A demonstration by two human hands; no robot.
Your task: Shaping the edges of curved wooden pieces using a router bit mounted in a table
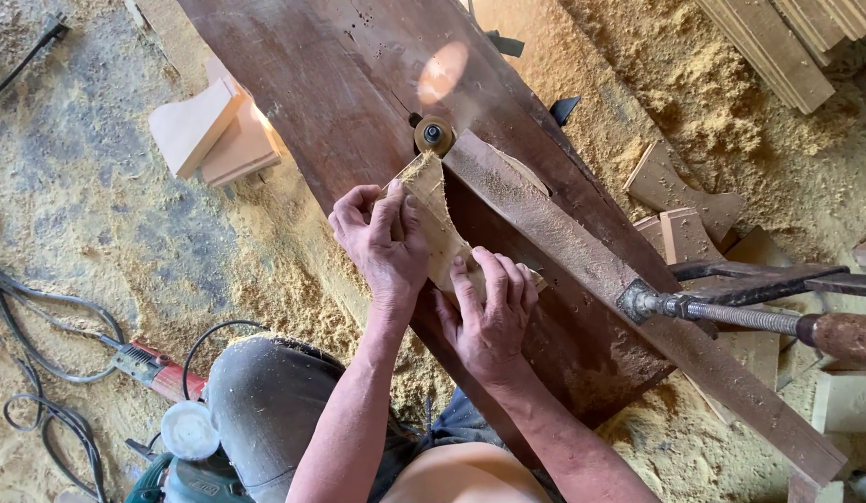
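**Curved wood piece held against the spinning cutter**

A small curved wooden workpiece (439,228) is pressed flat on a broad dark plank table (331,102) and is held by both hands. The left hand (385,244) is closed over the piece's near-left side, with the fingers curled down on its edge and the thumb laid on top. The right hand (490,312) is spread over the lower end of the piece, fingers flattened on it, so that part is hidden. The upper end of the piece is brought up against a round cutter head (434,134) that stands out of the table; whether it touches cannot quite be told, though frayed wood fibre is seen at that end. A straight wooden fence (582,251) is laid slantwise beside the piece and is fixed by a clamp with a threaded screw (731,315).

As a judgement, the shaping appears to be in progress: only the top end looks worked, and the rest of the edge, under the hands, cannot be assessed. Similar cut blanks (214,130) are stacked at the table's left and others (684,200) lie at its right, in thick sawdust (265,279). A red power tool (158,370) with cables is left on the floor.
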